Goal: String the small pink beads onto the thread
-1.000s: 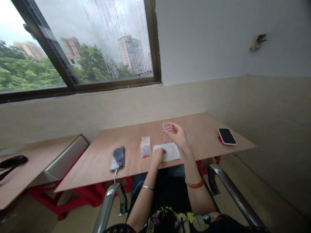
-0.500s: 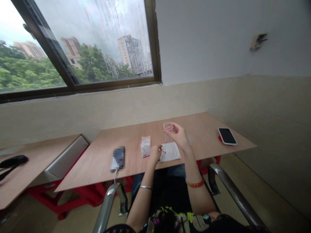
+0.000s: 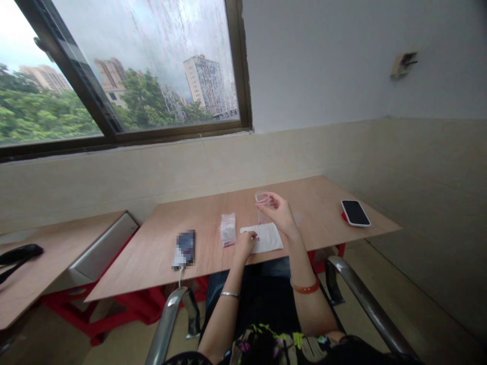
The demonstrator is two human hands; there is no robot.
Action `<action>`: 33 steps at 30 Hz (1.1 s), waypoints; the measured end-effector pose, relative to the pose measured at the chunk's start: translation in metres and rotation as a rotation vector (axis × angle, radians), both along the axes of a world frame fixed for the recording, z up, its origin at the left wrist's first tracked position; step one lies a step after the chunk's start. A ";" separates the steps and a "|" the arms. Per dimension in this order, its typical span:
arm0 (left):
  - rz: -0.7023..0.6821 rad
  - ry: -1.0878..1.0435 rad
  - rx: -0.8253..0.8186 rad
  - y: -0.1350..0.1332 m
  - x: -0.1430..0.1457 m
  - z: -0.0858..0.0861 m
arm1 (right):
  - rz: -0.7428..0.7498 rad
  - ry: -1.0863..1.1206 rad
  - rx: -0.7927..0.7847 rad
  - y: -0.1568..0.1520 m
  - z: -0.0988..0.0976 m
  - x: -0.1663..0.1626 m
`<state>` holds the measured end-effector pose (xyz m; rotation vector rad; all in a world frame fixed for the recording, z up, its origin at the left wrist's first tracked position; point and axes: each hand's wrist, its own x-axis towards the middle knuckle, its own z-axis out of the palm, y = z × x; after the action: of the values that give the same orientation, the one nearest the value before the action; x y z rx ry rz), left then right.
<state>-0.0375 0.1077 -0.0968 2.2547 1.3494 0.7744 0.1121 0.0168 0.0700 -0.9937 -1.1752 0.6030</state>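
My right hand (image 3: 281, 215) is closed around the upper part of a clear plastic cup (image 3: 262, 210), held upright beyond a white paper sheet (image 3: 270, 237). A little pink or red shows at the cup's bottom. Low over the sheet's left part, my left hand (image 3: 246, 244) has its fingertips pinched together beside tiny red pieces (image 3: 258, 239). What sits between those fingertips is too small to make out. Just left of this hand lies a stack of small clear plastic bags (image 3: 228, 229) with pale contents and reddish edges.
A phone-like device (image 3: 185, 248) with a white cable lies to the left, partly blurred out. On the right, a white-framed device with a dark screen (image 3: 356, 213) rests on something red. Metal chair armrests (image 3: 365, 299) flank me. Another table (image 3: 76, 241) stands at left, below the window.
My left hand has shifted slightly right and down, its fingertips now at the red pieces on the sheet. My right hand and the cup stay almost where they were.
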 end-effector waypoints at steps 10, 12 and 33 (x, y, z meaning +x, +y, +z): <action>0.134 -0.333 0.186 -0.016 -0.007 0.104 | 0.012 0.086 -0.024 0.001 0.001 -0.003; 0.116 -0.433 0.221 -0.026 -0.009 0.127 | 0.009 0.082 -0.035 0.000 0.002 -0.003; -0.148 -0.522 0.235 -0.078 0.012 0.214 | 0.199 0.002 -0.059 0.000 -0.001 -0.004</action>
<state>-0.0254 0.0293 0.1168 2.0736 0.8733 1.4047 0.1079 0.0167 0.0690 -0.9313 -1.2695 0.8002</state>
